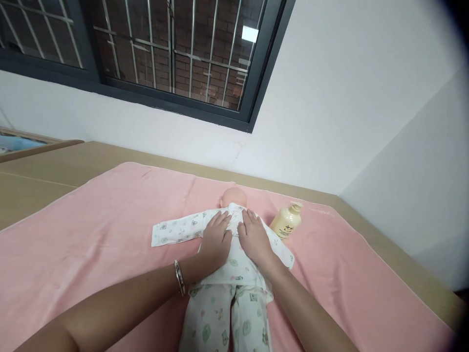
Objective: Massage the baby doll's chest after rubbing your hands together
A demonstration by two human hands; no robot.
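Note:
A baby doll (234, 196) lies on a pink blanket (128, 205), dressed in a white printed top (236, 266) and matching trousers (212, 318). Its head points toward the wall and its face is not visible. My left hand (215, 239) rests flat on the left of the upper body, fingers stretched toward the shoulder. On the right side, my right hand (255, 237) lies flat with its fingers extended. Neither hand grasps anything. A silver bangle (179, 277) circles my left wrist. Close to the doll's right-hand sleeve stands a pale yellow pump bottle (287, 222).
Under the blanket is a wooden surface (66, 161), its far edge along a white wall (293, 146). A dark-framed window (176, 105) with metal bars is above. At far left, a wooden-edged compartment (54, 145) holds something light blue.

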